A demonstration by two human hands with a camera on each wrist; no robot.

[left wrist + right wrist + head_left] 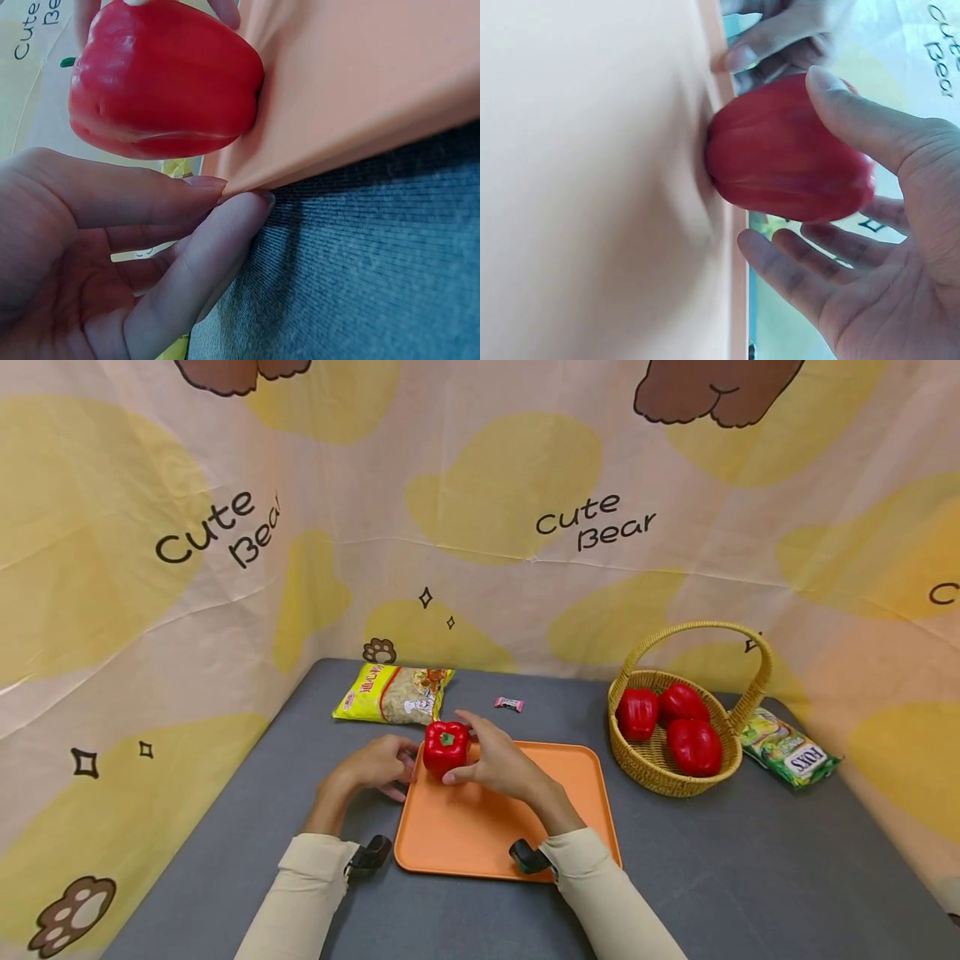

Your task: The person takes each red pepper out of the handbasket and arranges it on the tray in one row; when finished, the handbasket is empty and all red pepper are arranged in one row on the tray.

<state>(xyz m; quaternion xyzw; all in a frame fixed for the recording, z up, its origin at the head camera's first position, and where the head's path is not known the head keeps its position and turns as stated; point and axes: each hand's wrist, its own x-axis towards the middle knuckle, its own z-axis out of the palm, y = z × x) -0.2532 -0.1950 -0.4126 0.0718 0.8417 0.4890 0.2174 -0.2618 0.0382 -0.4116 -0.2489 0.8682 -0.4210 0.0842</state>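
We see a red bell pepper point(446, 748) standing upright, stem up, on the far left corner of an orange tray point(525, 827). Our right hand point(501, 763) is nearest: its thumb and spread fingers cup the pepper from the right. Our left hand point(372, 767) rests on the grey table point(750, 877) just left of the tray, fingertips touching the tray's edge, holding nothing.

Bare orange tray point(517, 810) lies open from 3 to 6 o'clock of the red pepper point(446, 748). At 11 o'clock the yellow snack bag point(393, 694) blocks; the left hand point(373, 767) crowds 9 o'clock.
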